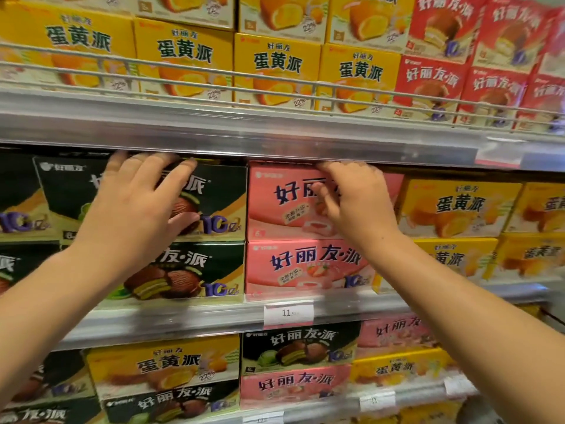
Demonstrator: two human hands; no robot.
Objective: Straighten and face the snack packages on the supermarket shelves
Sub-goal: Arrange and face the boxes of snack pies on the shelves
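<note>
**Both hands up on the middle shelf, pie boxes everywhere**

Quick count for the middle shelf: two pink boxes stacked one on the other, two dark green boxes stacked just left of them with more dark ones cut off at the left edge, and yellow boxes in two tiers off to the right. The top shelf shows roughly four yellow boxes across the front row with a second tier on top, then red ones to the right. The bottom shelf is a mix of yellow, dark green and pink, too blurry to count properly.

The left hand (134,200) lies flat against the face of the upper dark green box (214,197), fingers straight and spread, tips reaching up to the box's top edge right under the shelf lip, thumb out to the right over the printed chocolate pie. The right hand (354,203) is on the upper pink box (275,206), fingers curled over its top edge and thumb bent in on the front, so it looks like it's gripping that upper right part. The lower pink box (305,264) sits directly below the wrist.

Both forearms are bare and come up from the bottom corners.

Shelves are grey metal with clear plastic price strips; a white price tag (289,313) sits just under the pink stack. The top shelf has a wire guard rail (183,78) across the front.
</note>
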